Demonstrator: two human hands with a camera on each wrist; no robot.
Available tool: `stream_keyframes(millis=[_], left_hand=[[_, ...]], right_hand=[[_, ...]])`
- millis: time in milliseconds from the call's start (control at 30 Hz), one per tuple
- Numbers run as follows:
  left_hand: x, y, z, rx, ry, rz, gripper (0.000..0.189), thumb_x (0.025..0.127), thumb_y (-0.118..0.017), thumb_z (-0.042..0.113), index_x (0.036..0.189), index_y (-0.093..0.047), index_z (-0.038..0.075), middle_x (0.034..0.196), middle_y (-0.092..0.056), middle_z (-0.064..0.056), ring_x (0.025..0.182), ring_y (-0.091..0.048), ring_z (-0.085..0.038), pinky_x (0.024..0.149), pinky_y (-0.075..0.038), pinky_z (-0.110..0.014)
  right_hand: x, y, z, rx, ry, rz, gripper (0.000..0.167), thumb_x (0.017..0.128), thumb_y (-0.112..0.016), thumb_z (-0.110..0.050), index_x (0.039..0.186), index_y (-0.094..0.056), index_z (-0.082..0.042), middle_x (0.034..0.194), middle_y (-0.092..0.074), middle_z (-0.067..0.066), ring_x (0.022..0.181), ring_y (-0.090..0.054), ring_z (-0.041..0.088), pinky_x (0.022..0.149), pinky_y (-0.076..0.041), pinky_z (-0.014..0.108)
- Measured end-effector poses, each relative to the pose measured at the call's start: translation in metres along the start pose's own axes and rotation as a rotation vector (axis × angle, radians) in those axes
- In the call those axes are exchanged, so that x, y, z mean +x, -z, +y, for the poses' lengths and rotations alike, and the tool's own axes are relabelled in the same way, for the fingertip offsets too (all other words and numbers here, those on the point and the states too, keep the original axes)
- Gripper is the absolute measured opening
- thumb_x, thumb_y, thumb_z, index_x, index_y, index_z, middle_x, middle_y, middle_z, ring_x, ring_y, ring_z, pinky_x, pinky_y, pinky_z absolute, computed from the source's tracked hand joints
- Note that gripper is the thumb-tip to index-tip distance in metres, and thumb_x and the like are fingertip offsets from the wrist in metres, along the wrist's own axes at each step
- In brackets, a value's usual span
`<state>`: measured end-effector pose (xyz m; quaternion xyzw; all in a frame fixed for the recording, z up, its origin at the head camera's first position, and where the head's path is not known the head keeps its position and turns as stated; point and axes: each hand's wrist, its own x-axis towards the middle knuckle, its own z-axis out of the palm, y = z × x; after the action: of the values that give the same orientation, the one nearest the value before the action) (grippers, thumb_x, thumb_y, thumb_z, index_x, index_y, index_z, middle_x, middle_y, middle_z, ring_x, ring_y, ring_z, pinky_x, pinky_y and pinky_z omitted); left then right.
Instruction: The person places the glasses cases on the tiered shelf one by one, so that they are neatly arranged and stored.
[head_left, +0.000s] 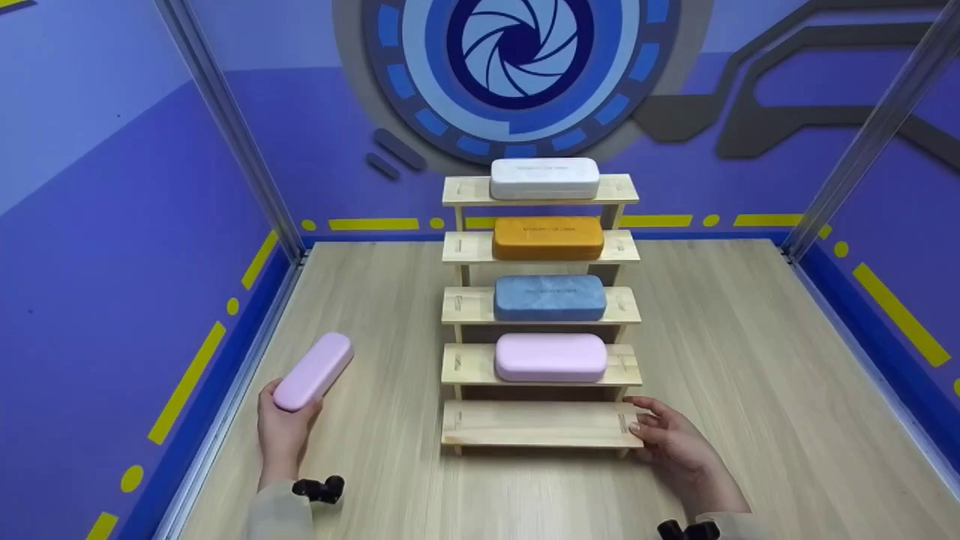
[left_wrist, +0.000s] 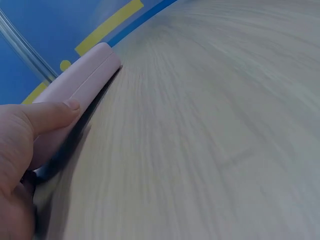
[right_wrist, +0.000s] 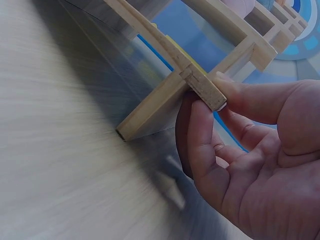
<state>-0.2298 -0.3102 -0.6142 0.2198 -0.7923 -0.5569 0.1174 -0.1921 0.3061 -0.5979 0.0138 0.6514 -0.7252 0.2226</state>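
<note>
My left hand [head_left: 283, 427] grips the near end of a pink glasses case [head_left: 313, 372] at the left of the table. In the left wrist view the thumb presses along the side of that case [left_wrist: 85, 80], close over the tabletop; the other fingers are mostly hidden. At the right end of a stepped wooden rack, my right hand [head_left: 682, 446] pinches the lowest shelf board [head_left: 540, 424]. The right wrist view has the thumb above the board's end [right_wrist: 205, 90] and a finger curled under it. This lowest board bears no case.
Above it on the rack sit a second pink case [head_left: 551, 357], a blue case [head_left: 550, 298], an orange case [head_left: 548, 238] and, on top, a white case [head_left: 544, 178]. Blue printed walls [head_left: 360, 150] with metal corner posts [head_left: 232, 127] enclose the wood-grain table [head_left: 367, 450].
</note>
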Motion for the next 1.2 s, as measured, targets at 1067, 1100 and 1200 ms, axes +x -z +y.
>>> stream_keyframes(millis=[1067,1100,1200], left_hand=[[-0.042,-0.002,0.051,-0.150,-0.082,0.041,0.086,0.082,-0.084,0.002,0.155,-0.040,0.010,0.160,-0.042,-0.015,0.146,-0.041,-0.030,0.120,-0.042,-0.036],[-0.044,-0.001,0.054,-0.148,-0.085,0.039,0.086,0.082,-0.084,0.002,0.155,-0.040,0.011,0.161,-0.042,-0.014,0.147,-0.040,-0.030,0.120,-0.041,-0.036],[-0.048,0.000,0.063,-0.158,-0.106,0.024,0.087,0.081,-0.085,0.002,0.155,-0.040,0.011,0.162,-0.041,-0.012,0.150,-0.038,-0.030,0.122,-0.038,-0.046]], right_hand=[[0.001,-0.001,0.002,-0.038,0.000,0.021,0.067,0.101,-0.063,-0.012,0.155,-0.025,0.003,0.113,-0.069,-0.005,0.093,-0.070,0.009,0.072,-0.058,0.025],[0.001,-0.001,0.002,-0.040,-0.001,0.024,0.068,0.101,-0.063,-0.012,0.155,-0.025,0.003,0.113,-0.069,-0.005,0.093,-0.070,0.010,0.073,-0.058,0.026],[0.001,-0.001,0.002,-0.033,-0.007,0.039,0.068,0.100,-0.064,-0.012,0.154,-0.026,0.003,0.113,-0.070,-0.005,0.094,-0.071,0.011,0.075,-0.060,0.027]])
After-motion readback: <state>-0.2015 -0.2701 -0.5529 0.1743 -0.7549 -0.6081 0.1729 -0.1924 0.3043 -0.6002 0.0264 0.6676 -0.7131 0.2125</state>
